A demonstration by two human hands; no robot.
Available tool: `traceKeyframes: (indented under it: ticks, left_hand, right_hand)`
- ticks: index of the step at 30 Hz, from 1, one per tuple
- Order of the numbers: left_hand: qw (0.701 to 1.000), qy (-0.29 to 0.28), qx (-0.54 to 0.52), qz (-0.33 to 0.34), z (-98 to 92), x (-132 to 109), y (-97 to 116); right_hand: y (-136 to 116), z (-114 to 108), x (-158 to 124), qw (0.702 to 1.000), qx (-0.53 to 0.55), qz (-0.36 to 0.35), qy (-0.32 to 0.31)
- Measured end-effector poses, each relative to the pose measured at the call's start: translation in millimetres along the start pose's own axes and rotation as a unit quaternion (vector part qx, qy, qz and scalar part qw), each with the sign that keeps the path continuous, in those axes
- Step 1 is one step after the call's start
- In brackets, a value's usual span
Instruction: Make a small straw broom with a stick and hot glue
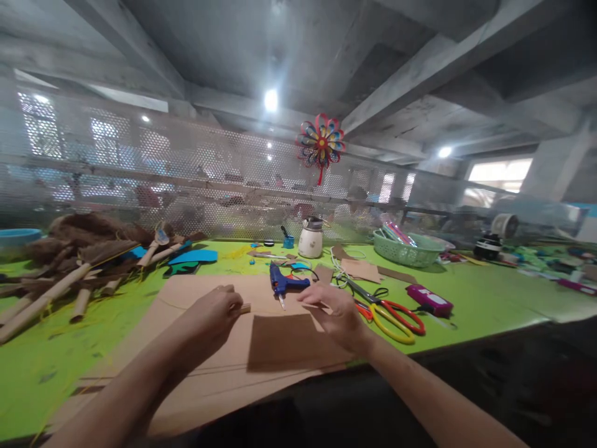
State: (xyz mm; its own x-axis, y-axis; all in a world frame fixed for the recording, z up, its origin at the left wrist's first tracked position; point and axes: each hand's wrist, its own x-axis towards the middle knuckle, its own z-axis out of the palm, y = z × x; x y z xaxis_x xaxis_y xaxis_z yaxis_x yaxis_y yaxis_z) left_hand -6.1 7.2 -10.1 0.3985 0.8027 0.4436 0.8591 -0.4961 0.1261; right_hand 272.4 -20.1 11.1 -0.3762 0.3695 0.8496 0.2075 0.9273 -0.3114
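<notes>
My left hand (219,311) is closed, with the end of a small brown rolled piece (245,308) sticking out between its fingertips. A dark brown rectangular sheet (282,343) lies over a large tan cardboard sheet (186,398) in front of me. At the dark sheet's upper right corner is my right hand (338,314), fingers stretched out and thumb apart; whether it touches the corner is hidden. Just beyond the hands, a blue glue gun (284,282) rests on the cardboard, its nozzle toward me. Scissors (385,308) with red and yellow handles lie right of my right hand.
Brown rolled tubes and fibre (84,249) are heaped at left beside blue pieces (196,256). A white jug (311,239), a green basket (410,250) and a purple box (430,300) stand on the green table (494,292). A perforated screen (224,174) runs behind.
</notes>
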Motion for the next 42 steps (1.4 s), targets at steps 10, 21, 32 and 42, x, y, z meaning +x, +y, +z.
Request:
traceKeyframes:
  ticks: [10,21,32,42]
  left_hand:
    - [1.0,-0.016,0.005,-0.003,-7.6,0.3,7.5]
    - [1.0,-0.012,0.008,-0.005,-5.7,-1.7,6.6]
    - [1.0,-0.023,0.01,-0.01,-6.9,0.2,5.0]
    - [0.999,-0.034,0.009,-0.02,-9.6,-0.6,10.0]
  right_hand:
    - [35.0,-38.4,8.2,0.958,-0.037,0.215,0.187]
    - [49.8,-53.9,5.5,0.96,-0.152,0.143,0.187]
    - [137.5,-112.2,2.0,0.907,-0.4,0.105,0.083]
    - [198.1,-121.9,39.9,0.853,-0.436,0.28,-0.061]
